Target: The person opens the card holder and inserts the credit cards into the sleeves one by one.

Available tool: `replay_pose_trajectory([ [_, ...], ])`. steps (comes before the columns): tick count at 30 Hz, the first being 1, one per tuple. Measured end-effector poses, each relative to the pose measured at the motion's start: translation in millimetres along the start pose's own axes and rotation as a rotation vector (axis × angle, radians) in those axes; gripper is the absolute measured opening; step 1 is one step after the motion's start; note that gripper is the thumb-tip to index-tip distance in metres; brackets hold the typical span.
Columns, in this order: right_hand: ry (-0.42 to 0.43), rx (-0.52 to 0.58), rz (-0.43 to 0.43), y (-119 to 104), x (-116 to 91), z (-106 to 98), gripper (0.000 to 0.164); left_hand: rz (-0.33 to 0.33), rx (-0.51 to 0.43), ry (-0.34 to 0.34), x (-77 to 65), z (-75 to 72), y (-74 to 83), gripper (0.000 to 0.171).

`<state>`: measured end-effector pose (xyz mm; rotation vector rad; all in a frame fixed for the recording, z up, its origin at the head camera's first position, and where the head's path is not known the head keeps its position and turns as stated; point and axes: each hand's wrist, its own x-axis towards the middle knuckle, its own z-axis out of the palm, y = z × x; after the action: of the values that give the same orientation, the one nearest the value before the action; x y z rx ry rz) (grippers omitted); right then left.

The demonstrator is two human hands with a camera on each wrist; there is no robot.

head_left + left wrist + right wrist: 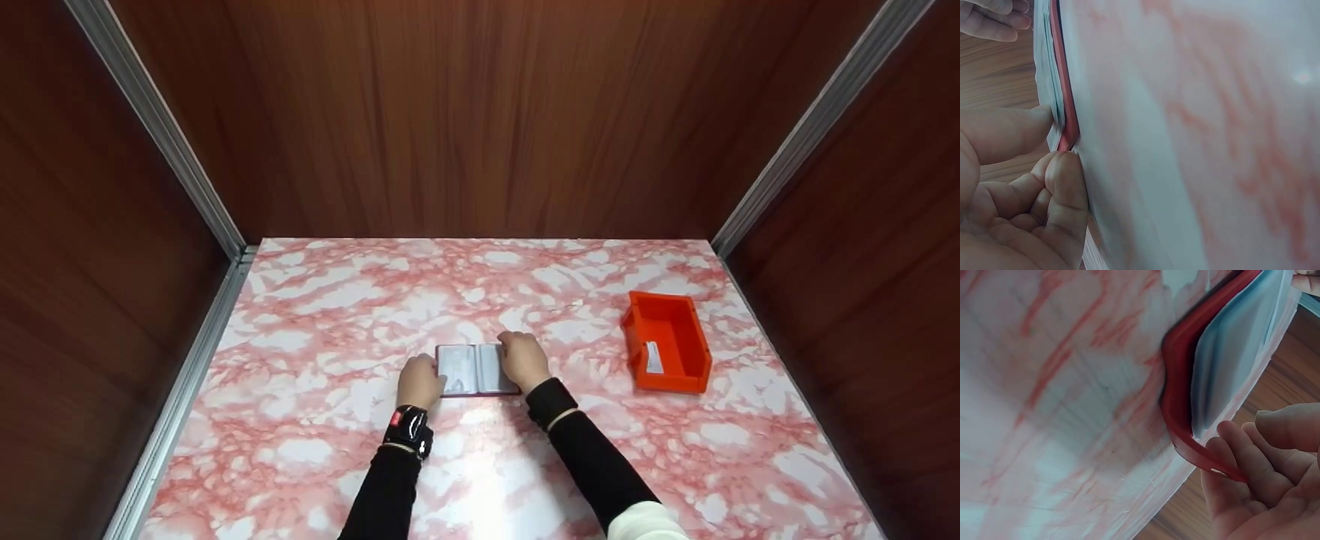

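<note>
A small card holder with a red cover and clear plastic sleeves lies spread open on the table between both hands. At its left edge my left hand pinches it, thumb on the sleeves and fingertips against the red cover. My right hand is at the opposite edge. In the right wrist view its curled fingers hold the end of the red cover, which bends upward, while the thumb stands apart from it. The sleeves lie flat inside the cover.
An orange bin with a white label inside stands to the right of the hands. Brown wood-grain panels with metal corner profiles enclose the back and sides of the pink-and-white marbled table.
</note>
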<state>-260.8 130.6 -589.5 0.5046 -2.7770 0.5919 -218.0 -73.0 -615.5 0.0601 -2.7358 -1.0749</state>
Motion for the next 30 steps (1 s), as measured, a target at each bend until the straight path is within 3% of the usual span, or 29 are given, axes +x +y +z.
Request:
replay_pose_trajectory([
  [30, 0.007, -0.002, -0.031, 1.5, -6.2, 1.4, 0.015, -0.022, -0.008, 0.003, -1.4, -0.8, 1.4, 0.016],
])
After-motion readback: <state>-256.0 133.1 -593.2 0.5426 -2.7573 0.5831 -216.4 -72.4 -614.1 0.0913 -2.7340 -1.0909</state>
